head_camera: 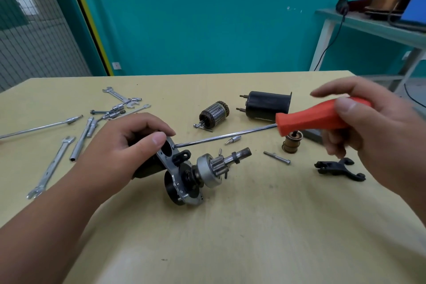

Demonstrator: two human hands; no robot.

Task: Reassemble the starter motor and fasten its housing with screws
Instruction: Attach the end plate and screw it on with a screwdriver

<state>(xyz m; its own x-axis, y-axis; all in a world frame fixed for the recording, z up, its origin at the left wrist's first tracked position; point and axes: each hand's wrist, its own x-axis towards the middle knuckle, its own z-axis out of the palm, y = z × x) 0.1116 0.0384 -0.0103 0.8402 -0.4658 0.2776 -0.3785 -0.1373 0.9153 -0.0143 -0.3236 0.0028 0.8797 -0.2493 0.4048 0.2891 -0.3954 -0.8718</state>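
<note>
The left hand [129, 143] is curled around the black body of the partly assembled starter motor [184, 175], and its thumb presses on the silver end plate [169, 157]. The motor sits tilted near the middle of the pale yellow wooden table [230, 237]. The right hand [373, 122] grasps the long steel screwdriver [311, 120] by its red plastic handle, with the index finger stretched out straight. The screwdriver's tip touches the plate just beside the left thumb. A black cylindrical housing [267, 105] lies behind, well apart.

single head view looks forward and down, close over the table [230, 237].
</note>
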